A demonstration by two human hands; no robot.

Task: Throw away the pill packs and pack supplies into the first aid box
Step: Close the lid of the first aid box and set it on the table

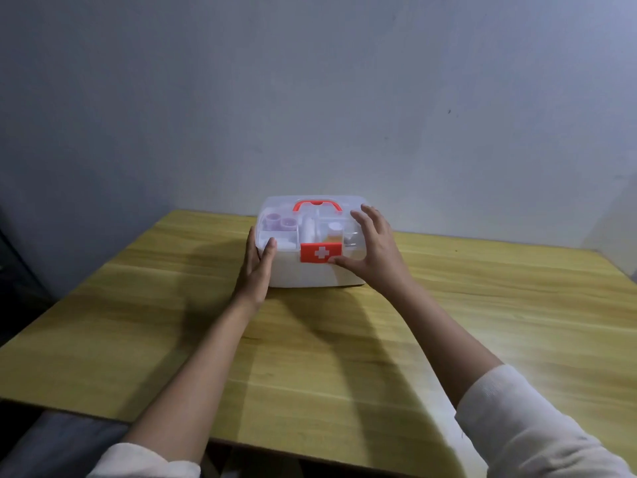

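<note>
One first aid box (pixel 310 270) stands on one wooden table (pixel 482 322) — white base, one clear lid (pixel 275 205), one red handle (pixel 317 204) on top and one red latch (pixel 321 252) with a single white cross at the front. Through the lid, two purple rolls (pixel 280 222) show in the left compartment, one white bottle (pixel 307 229) near the middle and one amber vial with a white cap (pixel 334 232) to its right — other contents are too blurred to count. Two hands touch the box: one left hand (pixel 258 267) and one right hand (pixel 374 251), each arm ending in one white sleeve (pixel 524 419).
</note>
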